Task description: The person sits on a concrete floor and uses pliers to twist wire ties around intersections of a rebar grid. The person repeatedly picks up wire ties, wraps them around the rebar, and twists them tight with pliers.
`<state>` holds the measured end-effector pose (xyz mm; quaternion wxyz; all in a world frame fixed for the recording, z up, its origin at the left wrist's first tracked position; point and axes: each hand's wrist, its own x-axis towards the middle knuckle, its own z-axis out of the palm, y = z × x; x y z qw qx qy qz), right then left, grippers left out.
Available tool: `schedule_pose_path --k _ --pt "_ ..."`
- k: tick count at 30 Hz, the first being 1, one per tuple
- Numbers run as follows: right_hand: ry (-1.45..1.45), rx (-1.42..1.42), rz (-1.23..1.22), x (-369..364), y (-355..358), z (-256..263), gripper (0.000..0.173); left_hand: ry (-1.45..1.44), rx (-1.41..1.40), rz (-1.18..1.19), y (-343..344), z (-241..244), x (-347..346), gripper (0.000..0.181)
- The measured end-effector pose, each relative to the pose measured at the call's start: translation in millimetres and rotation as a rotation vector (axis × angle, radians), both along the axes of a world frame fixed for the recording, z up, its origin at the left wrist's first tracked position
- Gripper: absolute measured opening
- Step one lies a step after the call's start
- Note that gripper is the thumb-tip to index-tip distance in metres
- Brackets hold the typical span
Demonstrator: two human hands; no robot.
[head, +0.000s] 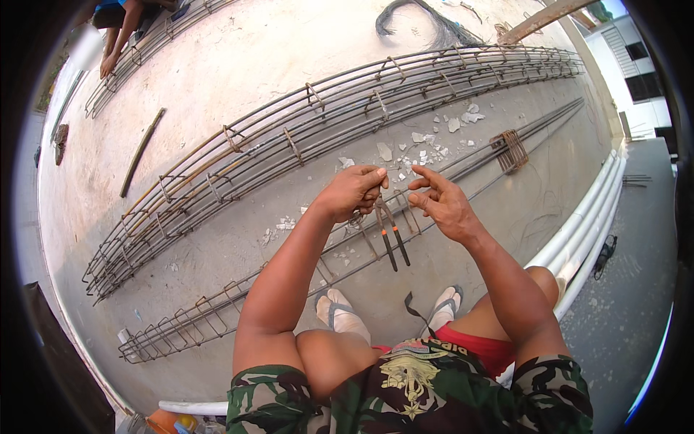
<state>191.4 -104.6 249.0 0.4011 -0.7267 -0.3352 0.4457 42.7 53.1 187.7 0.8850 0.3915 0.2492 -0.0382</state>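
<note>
My left hand (358, 190) is closed, thumb against the fingers, around thin tie wire (356, 219) that shows as a small bundle below the fist. Facing it across a small gap, my right hand (440, 203) has its fingers spread and appears to hold nothing. Pincers (391, 241) with black handles and orange bands point down from beside my left fist; whether that hand supports them or they rest on the bars I cannot tell. Beneath both hands runs a narrow rebar cage (217, 320) with rectangular stirrups along its left part. A bunched stack of stirrups (509, 152) sits on its bars to the right.
Larger tied rebar cages (303, 127) lie beyond, with broken concrete chips (420, 157) between. A loose wire bundle (428, 21) lies farther off. White pipes (585, 217) run along the right. Another person's hand (110, 64) touches a cage at upper left. A wooden stick (142, 152) lies nearby.
</note>
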Motion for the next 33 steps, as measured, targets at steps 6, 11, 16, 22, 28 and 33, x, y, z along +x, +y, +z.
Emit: schedule_pose_path --k 6,11,16,22,28,33 --pt "-0.095 0.314 0.062 25 36 89 0.017 -0.123 0.24 -0.004 -4 110 23 0.03" --pt "-0.215 0.35 0.113 44 35 90 0.019 0.148 0.866 0.036 -19 140 22 0.029" --pt "-0.034 0.435 0.143 58 23 74 0.024 0.249 0.865 0.135 -50 149 27 0.023" --pt "0.582 0.351 0.253 94 2 67 0.027 0.264 0.711 0.006 -86 178 44 0.025" --pt "0.344 0.306 0.018 114 -9 56 0.026 0.307 0.449 0.436 -106 152 44 0.02" --pt "0.346 0.382 0.207 92 -17 34 0.036 0.299 0.334 0.477 -120 136 49 0.023"
